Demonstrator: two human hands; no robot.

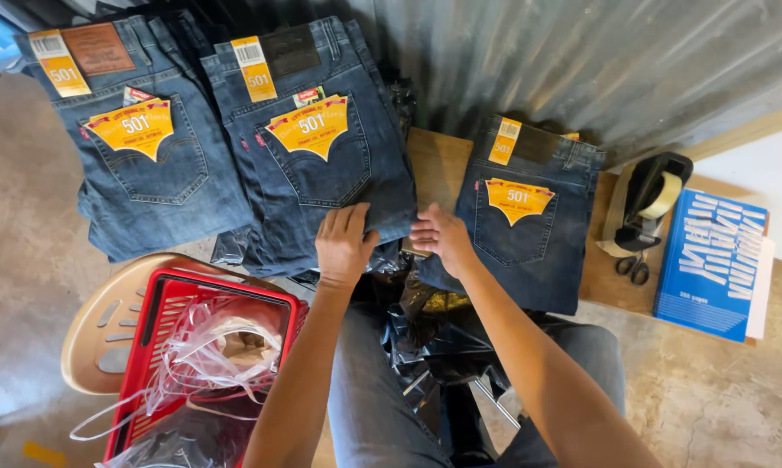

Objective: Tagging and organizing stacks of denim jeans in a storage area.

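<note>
red basket [161, 305], tape dispenser [646, 204], scissors [633, 267]

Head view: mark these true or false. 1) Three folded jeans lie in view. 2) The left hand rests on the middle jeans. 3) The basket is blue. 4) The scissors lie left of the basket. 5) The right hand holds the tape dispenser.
1) True: left jeans, middle jeans, right jeans.
2) True: the left hand lies flat on their lower edge.
3) False: the basket is red.
4) False: the scissors lie far right, under the tape dispenser.
5) False: the right hand rests open between the middle and right jeans.
</note>
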